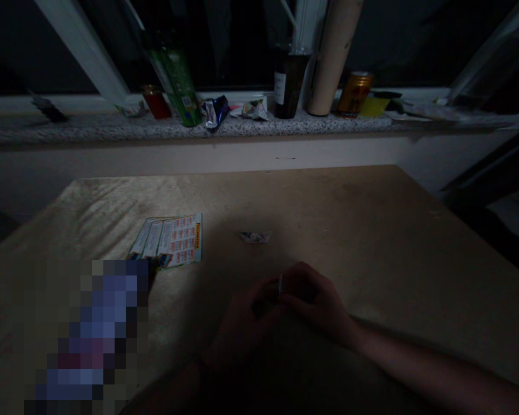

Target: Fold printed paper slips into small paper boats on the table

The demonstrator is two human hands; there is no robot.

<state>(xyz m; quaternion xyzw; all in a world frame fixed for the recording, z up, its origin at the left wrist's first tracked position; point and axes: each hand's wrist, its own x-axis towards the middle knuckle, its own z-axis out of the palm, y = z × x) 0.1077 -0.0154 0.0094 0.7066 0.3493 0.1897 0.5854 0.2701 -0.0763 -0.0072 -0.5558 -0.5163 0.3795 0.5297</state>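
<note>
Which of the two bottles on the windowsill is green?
The left bottle, next to the small red jar; the other bottle, beside the pale tube, is dark.

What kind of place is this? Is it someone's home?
Probably a room in a home, dimly lit. A plain table stands below a speckled window sill cluttered with a green bottle, a drink can and crumpled wrappers.

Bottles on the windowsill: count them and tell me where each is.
2. A green bottle is on the left part of the sill. A dark bottle stands near the middle, beside a tan tube. Darkness may hide others.
</note>
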